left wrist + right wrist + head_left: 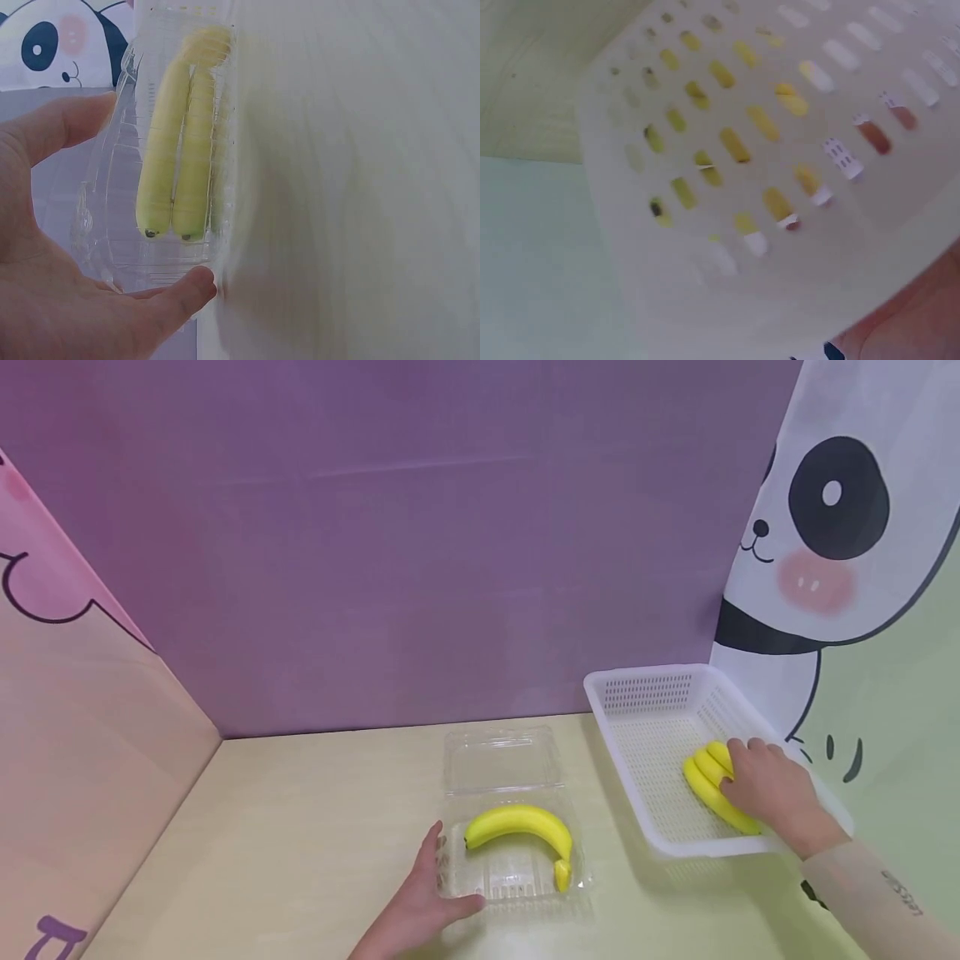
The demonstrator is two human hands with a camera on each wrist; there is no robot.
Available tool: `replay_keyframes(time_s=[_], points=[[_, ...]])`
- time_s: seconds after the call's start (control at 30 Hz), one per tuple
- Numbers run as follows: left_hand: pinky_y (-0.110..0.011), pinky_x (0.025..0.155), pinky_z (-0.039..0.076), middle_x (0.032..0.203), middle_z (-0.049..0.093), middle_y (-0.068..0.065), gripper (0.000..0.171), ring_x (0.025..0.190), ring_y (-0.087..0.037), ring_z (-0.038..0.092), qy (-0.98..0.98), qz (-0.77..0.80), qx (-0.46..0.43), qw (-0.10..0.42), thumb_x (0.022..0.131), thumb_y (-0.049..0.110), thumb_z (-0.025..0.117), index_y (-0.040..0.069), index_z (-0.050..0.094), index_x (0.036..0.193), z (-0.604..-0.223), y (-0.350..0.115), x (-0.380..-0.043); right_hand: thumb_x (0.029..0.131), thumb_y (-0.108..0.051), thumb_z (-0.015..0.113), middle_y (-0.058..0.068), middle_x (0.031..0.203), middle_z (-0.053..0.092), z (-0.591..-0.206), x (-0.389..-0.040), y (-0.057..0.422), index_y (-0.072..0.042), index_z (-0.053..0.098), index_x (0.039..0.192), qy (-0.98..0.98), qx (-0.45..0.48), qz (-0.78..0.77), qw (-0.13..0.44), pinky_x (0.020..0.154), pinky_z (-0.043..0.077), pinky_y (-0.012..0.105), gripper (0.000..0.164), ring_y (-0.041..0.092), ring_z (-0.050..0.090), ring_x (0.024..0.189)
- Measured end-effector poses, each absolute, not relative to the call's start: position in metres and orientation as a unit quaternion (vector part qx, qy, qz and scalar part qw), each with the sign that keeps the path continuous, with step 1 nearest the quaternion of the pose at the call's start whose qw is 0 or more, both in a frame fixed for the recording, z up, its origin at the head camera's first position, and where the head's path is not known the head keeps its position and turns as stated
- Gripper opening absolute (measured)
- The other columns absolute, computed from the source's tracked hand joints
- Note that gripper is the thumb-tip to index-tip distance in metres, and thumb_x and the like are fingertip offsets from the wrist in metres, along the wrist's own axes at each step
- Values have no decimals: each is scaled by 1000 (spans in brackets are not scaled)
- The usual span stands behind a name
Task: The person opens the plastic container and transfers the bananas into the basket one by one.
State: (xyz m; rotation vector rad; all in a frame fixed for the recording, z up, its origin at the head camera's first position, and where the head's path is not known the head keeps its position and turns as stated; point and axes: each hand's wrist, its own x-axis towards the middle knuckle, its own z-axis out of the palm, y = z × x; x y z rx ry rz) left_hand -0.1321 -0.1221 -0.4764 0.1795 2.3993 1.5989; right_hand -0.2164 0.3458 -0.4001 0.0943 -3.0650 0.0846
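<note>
A clear plastic clamshell box [517, 881] lies with its lid folded back on the table. In its tray is a yellow banana bunch [521, 817]; the left wrist view shows at least two joined bananas [163, 165] through the clear wall. My left hand [420, 902] rests at the tray's near left corner, thumb and fingers spread and fairly straight against it. Inside the white basket [637, 793], my right hand [776, 789] grips another banana bunch [712, 789], fingers curled over its far end. The basket's slotted wall [727, 300] hides most of this grip in the right wrist view.
The basket stands at the right, close to the panda-printed side panel [900, 710]. A purple backdrop [412, 568] rises behind the pale table [300, 827], and a pink-and-cream panel [75, 710] borders it on the left.
</note>
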Motion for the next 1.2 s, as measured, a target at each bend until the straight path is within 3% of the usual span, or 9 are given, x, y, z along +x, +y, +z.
replay_keyframes(time_s=[0.63,0.9,1.2], points=[[-64,112,33,161,18,-33,122,143,-56,28,826,547,57,123,80,23,87,4,-2,161,-477,-122,-133,87,-16,70,13,82,62,-383,-207,320,9,63,109,-994,61,47,75,54,49,41,34,24,52,65],[-64,112,32,161,18,-33,123,142,-56,29,831,540,51,123,80,24,88,5,-2,161,-476,-122,-133,87,-17,69,16,89,68,-374,-200,312,4,65,101,-989,71,95,89,57,53,47,26,26,60,71],[-63,113,32,162,18,-31,123,142,-56,29,833,536,45,125,79,28,88,7,0,162,-476,-122,-132,88,-19,68,6,82,64,-370,-193,299,-3,67,93,-982,83,124,119,53,47,39,17,22,57,70]])
